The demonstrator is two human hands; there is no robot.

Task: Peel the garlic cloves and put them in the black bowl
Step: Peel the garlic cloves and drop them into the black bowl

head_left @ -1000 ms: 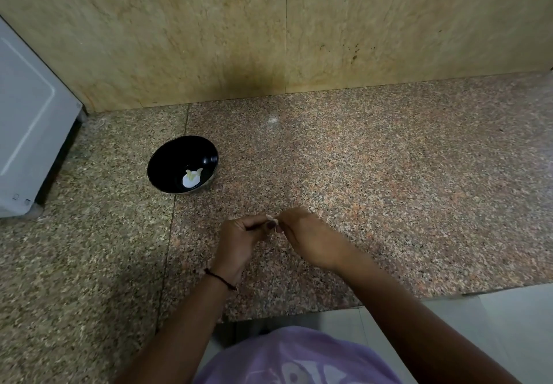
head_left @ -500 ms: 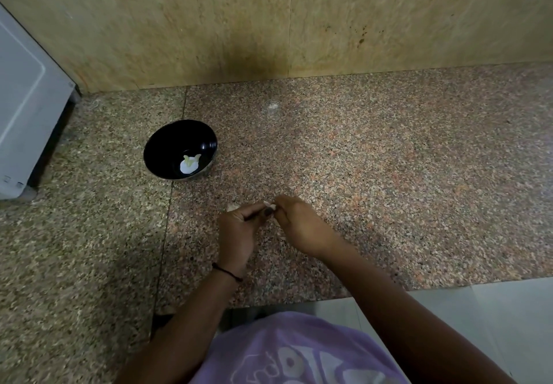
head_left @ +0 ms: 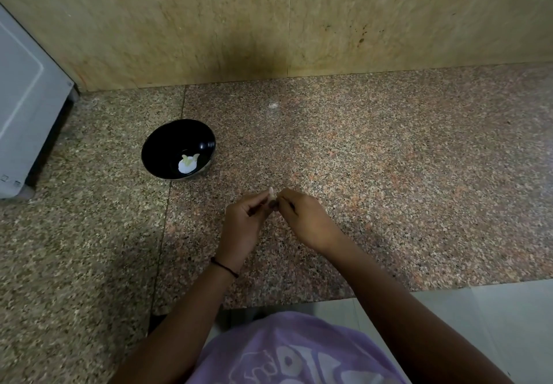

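A small pale garlic clove (head_left: 271, 194) is pinched between the fingertips of both hands over the granite counter. My left hand (head_left: 244, 226) grips it from the left and my right hand (head_left: 305, 219) from the right, fingertips touching. Most of the clove is hidden by the fingers. The black bowl (head_left: 167, 144) stands on the counter up and to the left of my hands, and peeled white garlic cloves (head_left: 188, 163) lie at its bottom.
A white appliance (head_left: 27, 108) stands at the far left against the tiled wall. A tiny pale scrap (head_left: 272, 105) lies on the granite counter (head_left: 404, 174) near the wall. The counter's front edge runs just below my forearms.
My hands stay together on the clove, fingers shifting slightly. The view has tilted down a little, so the wall socket has slid out of the top.
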